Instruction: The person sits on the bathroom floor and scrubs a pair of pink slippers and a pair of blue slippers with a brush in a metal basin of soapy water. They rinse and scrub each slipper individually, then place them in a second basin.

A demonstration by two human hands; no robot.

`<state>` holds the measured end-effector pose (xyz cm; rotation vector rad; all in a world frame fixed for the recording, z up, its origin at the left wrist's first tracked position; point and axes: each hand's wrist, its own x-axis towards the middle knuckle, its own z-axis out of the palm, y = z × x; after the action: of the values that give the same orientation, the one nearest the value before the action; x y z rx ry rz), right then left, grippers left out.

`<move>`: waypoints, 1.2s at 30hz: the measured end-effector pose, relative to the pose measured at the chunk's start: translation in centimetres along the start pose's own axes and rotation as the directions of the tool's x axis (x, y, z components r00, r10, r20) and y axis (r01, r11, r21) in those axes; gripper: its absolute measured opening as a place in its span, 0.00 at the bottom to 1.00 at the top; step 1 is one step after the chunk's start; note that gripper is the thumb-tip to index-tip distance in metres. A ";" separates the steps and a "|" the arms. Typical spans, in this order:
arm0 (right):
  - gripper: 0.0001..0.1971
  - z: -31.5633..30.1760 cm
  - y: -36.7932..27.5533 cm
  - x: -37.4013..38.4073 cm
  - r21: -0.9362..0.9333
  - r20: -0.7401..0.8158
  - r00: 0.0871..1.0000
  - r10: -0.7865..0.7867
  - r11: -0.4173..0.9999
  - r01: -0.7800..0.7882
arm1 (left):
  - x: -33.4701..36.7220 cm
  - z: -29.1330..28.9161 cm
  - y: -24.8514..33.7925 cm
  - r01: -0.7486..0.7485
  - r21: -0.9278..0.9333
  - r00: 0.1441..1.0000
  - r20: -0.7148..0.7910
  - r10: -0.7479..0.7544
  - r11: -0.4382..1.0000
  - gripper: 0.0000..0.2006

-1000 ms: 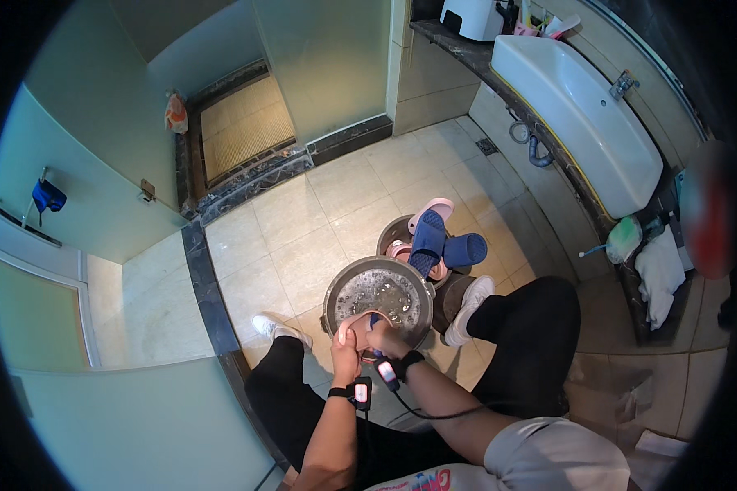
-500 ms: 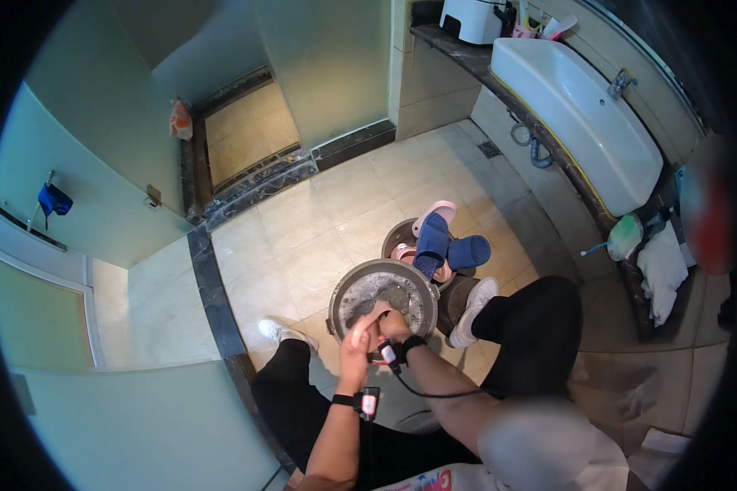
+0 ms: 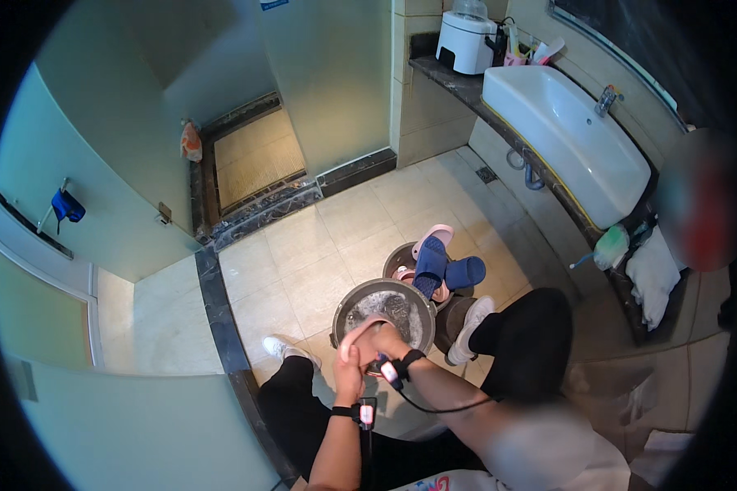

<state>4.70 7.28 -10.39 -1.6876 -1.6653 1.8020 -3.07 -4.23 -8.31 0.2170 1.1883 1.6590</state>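
A pink slipper (image 3: 355,334) is tilted up over the near rim of a round grey bucket (image 3: 425,340). My left hand (image 3: 349,378) grips it from the left side, thumb on its outer face. Against the slipper's inner side, my right hand (image 3: 390,340) is curled with its fingers mostly hidden; I cannot make out what it holds. Foamy, cloudy water (image 3: 395,308) fills the bucket. Just beyond stands a second, darker bucket (image 3: 395,260) with blue slippers (image 3: 431,266) and pink slippers (image 3: 436,236) piled in and over it.
My feet in white shoes (image 3: 285,349) are planted either side of the bucket. A white washbasin (image 3: 561,139) sits on a dark counter at the right, with a white appliance (image 3: 465,45) beyond it. A dark stone sill (image 3: 219,307) crosses the floor at left.
The slipper is raised and turned so more of it shows above the rim. Both hands have shifted slightly lower in the view, toward me.
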 end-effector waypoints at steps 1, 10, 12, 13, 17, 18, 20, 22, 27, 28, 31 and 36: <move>0.10 -0.1 -0.6 -1.1 -0.006 0.048 0.999 0.000 1.000 0.001 | 0.6 -0.1 -0.2 -0.050 0.054 0.998 -0.044 0.053 0.997 0.20; 0.15 -9.2 -7.1 -10.4 -0.269 0.409 0.912 -0.001 0.956 0.121 | -0.3 0.5 2.2 -0.111 -0.138 0.984 -0.153 0.090 0.984 0.17; 0.16 -10.0 -7.4 -11.2 -0.239 0.470 0.882 -0.030 0.958 0.160 | -1.2 1.1 2.4 -0.120 -0.145 0.983 -0.159 0.096 0.982 0.17; 0.16 -10.1 -7.6 -11.8 -0.187 0.469 0.883 -0.037 0.972 0.140 | -1.5 1.5 2.4 -0.132 -0.144 0.983 -0.147 0.110 0.981 0.17; 0.13 -8.3 -5.9 -10.7 -0.085 0.401 0.908 -0.120 0.982 0.167 | -2.8 3.8 2.4 -0.192 -0.140 0.977 -0.119 0.176 0.971 0.17; 0.13 -8.1 -5.7 -10.3 -0.099 0.398 0.911 -0.107 0.982 0.158 | -3.0 4.2 2.4 -0.201 -0.138 0.975 -0.122 0.185 0.970 0.18; 0.12 -7.7 -5.7 -10.2 -0.130 0.395 0.916 -0.075 0.982 0.137 | -3.1 4.9 2.4 -0.215 -0.118 0.970 -0.143 0.198 0.969 0.18; 0.11 -7.8 -6.1 -10.7 -0.214 0.428 0.901 -0.070 0.961 0.177 | -3.3 4.5 2.5 -0.231 -0.088 0.963 -0.162 0.215 0.969 0.17; 0.12 -6.7 -4.8 -11.1 -0.382 0.310 0.868 -0.389 0.785 0.488 | -3.9 6.9 1.9 -0.261 -0.108 0.958 -0.148 0.244 0.959 0.17; 0.11 -6.6 -4.4 -10.9 -0.391 0.282 0.866 -0.412 0.776 0.496 | -4.0 7.6 1.8 -0.244 -0.092 0.963 -0.139 0.230 0.965 0.16; 0.13 -8.2 -3.6 -7.5 -0.498 0.180 0.913 -0.365 0.767 0.405 | -4.6 9.3 1.5 -0.172 -0.062 0.983 -0.077 0.167 0.983 0.15; 0.13 -6.1 -5.9 -11.7 -0.371 0.135 0.823 -0.552 0.742 0.559 | -3.6 8.0 2.9 -0.225 0.078 0.967 -0.106 0.233 0.971 0.17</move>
<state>10.37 4.46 2.63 -1.0787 -2.3441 1.2460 1.77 -2.30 -0.71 0.3133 1.3462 1.8551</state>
